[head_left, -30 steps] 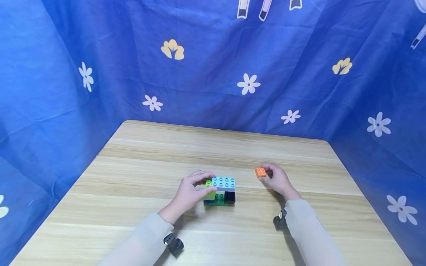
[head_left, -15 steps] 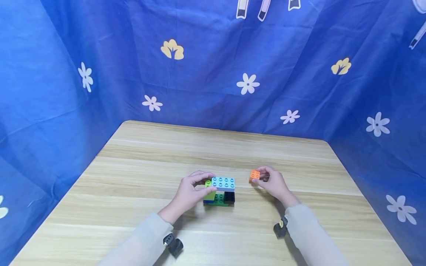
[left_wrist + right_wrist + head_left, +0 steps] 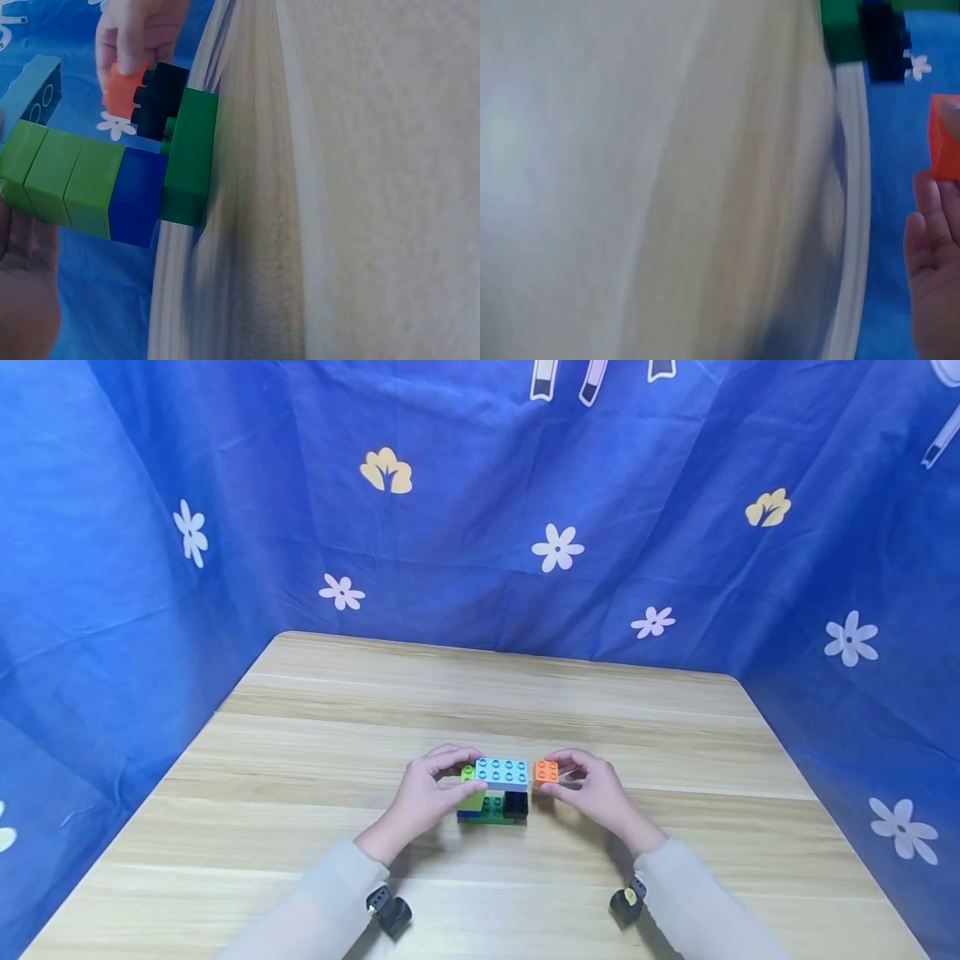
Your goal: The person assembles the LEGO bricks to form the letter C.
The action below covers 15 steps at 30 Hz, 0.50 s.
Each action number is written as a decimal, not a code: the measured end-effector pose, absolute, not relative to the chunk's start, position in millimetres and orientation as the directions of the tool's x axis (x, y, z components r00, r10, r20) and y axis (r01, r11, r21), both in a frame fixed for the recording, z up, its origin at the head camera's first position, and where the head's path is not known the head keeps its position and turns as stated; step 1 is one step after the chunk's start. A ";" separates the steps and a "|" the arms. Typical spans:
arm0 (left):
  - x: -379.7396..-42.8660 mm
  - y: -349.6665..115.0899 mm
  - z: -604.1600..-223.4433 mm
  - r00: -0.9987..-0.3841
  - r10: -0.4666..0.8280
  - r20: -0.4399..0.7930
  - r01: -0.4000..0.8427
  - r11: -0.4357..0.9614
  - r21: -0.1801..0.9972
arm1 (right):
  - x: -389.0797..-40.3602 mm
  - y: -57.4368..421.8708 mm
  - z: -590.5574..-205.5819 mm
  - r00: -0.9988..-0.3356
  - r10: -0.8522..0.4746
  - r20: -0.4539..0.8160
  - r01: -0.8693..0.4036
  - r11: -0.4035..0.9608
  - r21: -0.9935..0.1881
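Note:
A built stack of toy bricks stands on the table. Its base is a long green brick (image 3: pixel 190 157), which carries a dark blue brick (image 3: pixel 139 196) at one end and a black brick (image 3: pixel 163 100) at the other. Three lime green bricks (image 3: pixel 56 176) rise from the blue one. At the top, a light blue brick (image 3: pixel 502 773) juts out over the black brick with a gap beneath. My left hand (image 3: pixel 423 785) grips the stack's top between thumb and fingers. Just right of the light blue brick, my right hand (image 3: pixel 596 793) pinches a small orange brick (image 3: pixel 546 772).
The wood-grain table (image 3: pixel 360 693) surrounds the stack on all sides. Behind it and at both sides hangs a blue curtain (image 3: pixel 465 577) with flower prints. A small black camera is strapped to each wrist.
My right hand has carried the orange brick leftward and slightly nearer to me, up to the stack. The left hand and the stack have stayed in place.

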<state>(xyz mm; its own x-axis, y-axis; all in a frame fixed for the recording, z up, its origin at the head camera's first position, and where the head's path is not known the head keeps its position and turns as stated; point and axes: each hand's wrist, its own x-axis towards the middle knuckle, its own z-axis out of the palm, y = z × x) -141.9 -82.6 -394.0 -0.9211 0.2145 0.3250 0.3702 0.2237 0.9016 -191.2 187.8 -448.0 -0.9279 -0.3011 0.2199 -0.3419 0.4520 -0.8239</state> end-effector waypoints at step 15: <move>-144.6 -83.7 -394.9 -0.911 0.229 0.343 0.393 0.230 0.890 | -173.4 165.0 -431.8 -0.861 -0.426 0.277 -0.453 0.394 -0.800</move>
<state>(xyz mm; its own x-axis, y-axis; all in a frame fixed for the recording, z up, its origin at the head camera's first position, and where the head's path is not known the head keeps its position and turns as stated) -144.6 -83.7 -394.9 -0.9109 0.2292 0.3430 0.3931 0.2303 0.8902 -173.4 165.0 -431.8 -0.8610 -0.4264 0.2773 -0.4528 0.3942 -0.7997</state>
